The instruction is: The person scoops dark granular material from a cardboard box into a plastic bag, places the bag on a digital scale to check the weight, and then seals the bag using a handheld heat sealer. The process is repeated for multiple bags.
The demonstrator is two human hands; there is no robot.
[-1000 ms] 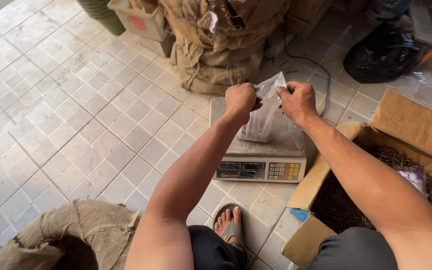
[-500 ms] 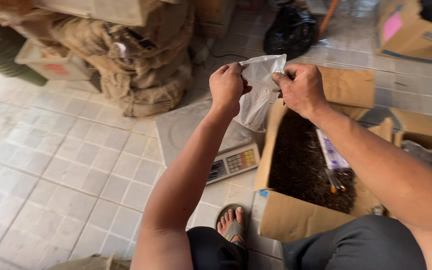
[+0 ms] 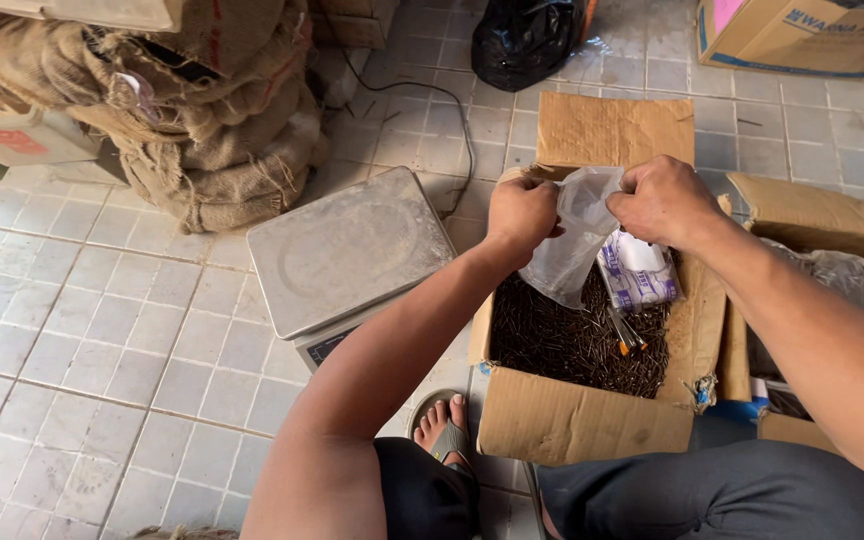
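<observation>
i am pinching the mouth of the clear plastic bag [image 3: 574, 240] with my left hand [image 3: 520, 212] and right hand [image 3: 664, 200], over the cardboard box [image 3: 582, 420] of nails [image 3: 572, 335]; bag looking empty, filling not started.

Two hands up: left hand [image 3: 520, 212], right hand [image 3: 664, 200]. One clear plastic bag [image 3: 574, 238] between them. One open cardboard box of dark nails [image 3: 577, 420]; the nails are too many to count. One weighing scale [image 3: 347, 255]. One black plastic bag [image 3: 527, 40]. One heap of burlap sacks [image 3: 212, 130]; number within unclear. One sandalled foot [image 3: 442, 425].
</observation>
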